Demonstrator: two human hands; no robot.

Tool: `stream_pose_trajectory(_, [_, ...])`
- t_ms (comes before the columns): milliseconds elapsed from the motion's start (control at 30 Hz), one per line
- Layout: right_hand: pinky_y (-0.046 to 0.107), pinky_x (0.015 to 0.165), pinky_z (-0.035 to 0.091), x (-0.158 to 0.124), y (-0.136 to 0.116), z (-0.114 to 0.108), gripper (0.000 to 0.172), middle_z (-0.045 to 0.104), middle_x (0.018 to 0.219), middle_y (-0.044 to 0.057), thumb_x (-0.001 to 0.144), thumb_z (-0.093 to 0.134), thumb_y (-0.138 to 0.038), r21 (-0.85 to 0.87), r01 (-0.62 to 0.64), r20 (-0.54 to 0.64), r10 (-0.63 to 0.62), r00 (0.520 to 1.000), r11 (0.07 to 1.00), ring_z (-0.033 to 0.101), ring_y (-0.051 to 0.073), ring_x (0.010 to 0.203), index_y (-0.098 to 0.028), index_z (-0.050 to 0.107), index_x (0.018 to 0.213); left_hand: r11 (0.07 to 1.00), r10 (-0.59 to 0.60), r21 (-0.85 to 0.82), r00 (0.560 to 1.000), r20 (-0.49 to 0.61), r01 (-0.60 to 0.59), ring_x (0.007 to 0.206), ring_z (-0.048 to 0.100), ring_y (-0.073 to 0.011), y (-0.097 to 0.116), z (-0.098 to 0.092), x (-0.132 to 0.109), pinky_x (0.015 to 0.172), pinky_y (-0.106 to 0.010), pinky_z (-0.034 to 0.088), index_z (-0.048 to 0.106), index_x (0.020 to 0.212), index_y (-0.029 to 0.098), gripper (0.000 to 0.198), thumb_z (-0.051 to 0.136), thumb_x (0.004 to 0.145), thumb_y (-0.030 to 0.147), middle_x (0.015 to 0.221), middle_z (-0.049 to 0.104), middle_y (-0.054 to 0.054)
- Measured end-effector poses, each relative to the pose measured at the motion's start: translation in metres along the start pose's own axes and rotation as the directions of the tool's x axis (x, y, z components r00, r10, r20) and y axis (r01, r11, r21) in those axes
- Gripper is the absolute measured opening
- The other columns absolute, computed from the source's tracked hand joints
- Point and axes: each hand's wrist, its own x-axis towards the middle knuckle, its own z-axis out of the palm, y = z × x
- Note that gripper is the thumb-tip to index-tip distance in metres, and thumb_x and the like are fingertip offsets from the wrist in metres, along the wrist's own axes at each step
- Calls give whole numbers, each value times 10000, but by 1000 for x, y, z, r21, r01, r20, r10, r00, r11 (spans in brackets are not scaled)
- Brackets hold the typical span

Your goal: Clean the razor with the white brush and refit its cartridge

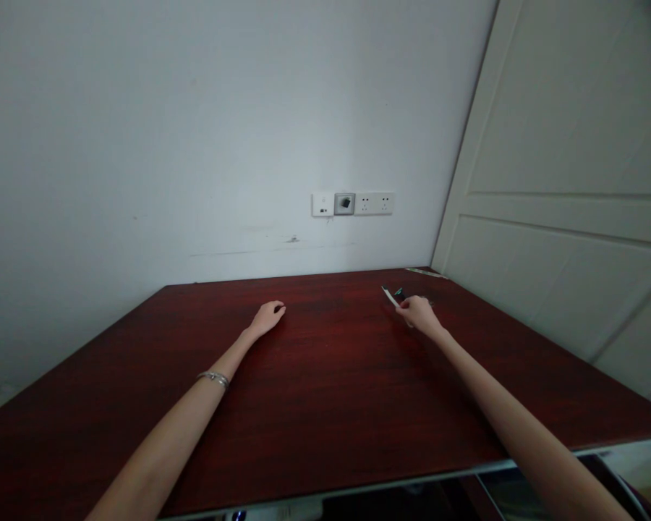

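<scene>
My right hand [420, 315] is above the right part of the dark red wooden tabletop [325, 405]. Its fingers pinch a slim white stick [391, 297] with a dark tip, which points up and to the left. Just behind those fingers is a small dark green object [400, 294], partly hidden by the hand; its kind does not show. Left of the middle, my left hand [267, 319] rests on the tabletop with its fingers curled in, and no object shows in it. A silver bracelet [215, 378] circles the left wrist.
A white wall with sockets [374, 203] and a switch plate [322, 205] rises behind the tabletop. A pale panelled door [553, 166] borders the right side. At the back right corner lies a thin pale strip [426, 273]. Dark items show below the front edge.
</scene>
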Motion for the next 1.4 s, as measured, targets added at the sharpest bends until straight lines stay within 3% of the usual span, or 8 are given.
stream_pose_trajectory(133, [212,611,419,-9,-47,1,218,691,648,74,750,543,-269,124,90,-43,-86,995,988,642,180,667,-148,724,738,986,25,-166,998,-51,-33,911,629,-194,41,-4,4,847,-282,465,690,880,172,253,494,791,305,948,698,-58])
stream_pose_trajectory(233, [218,576,397,-21,-91,3,232,678,625,64,760,528,-291,200,217,-58,-210,976,955,618,170,600,-156,710,710,938,30,-345,999,34,-16,714,637,-161,76,-2,6,661,-261,498,689,815,152,281,504,796,361,797,701,-60])
stream_pose_trajectory(367, [223,582,370,-35,-138,2,221,672,692,64,777,512,-290,192,362,-147,-338,930,912,592,159,619,-171,686,710,817,20,-573,991,131,59,539,570,-107,111,3,3,414,-188,399,671,838,114,374,510,799,449,754,682,-81])
stream_pose_trajectory(633, [218,618,360,-52,-170,1,204,643,849,78,825,481,-248,131,382,-65,-377,924,915,590,155,715,-181,671,849,643,-123,-746,985,124,174,429,494,-59,131,3,1,354,-165,364,642,701,77,309,572,794,363,639,639,-64])
stream_pose_trajectory(867, [231,665,381,-63,-183,-1,228,619,966,101,871,461,-274,73,340,20,-343,939,937,615,173,808,-181,638,979,713,-156,-664,974,161,224,346,464,-55,134,1,6,353,-171,383,601,574,74,328,634,754,346,444,533,1])
stream_pose_trajectory(1133, [234,666,407,-53,-179,6,263,674,828,84,854,484,-332,178,427,-37,-428,903,886,623,172,743,-164,685,831,830,-211,-504,971,112,238,343,496,-79,124,-6,10,376,-184,398,608,559,88,308,637,736,338,444,537,1])
stream_pose_trajectory(1300, [235,735,439,-20,-133,-2,287,709,881,84,831,478,-308,238,374,-106,-359,927,896,646,184,819,-166,712,916,890,-242,-348,952,189,295,354,511,-84,104,-7,10,417,-193,427,596,535,93,311,621,741,324,462,557,-8])
stream_pose_trajectory(1400, [249,768,447,2,-83,-12,284,709,910,99,804,491,-282,117,167,-94,-156,983,979,647,209,885,-169,719,929,891,-238,-322,932,272,321,338,488,-82,93,-6,9,415,-205,425,571,503,93,348,622,742,340,445,539,-3])
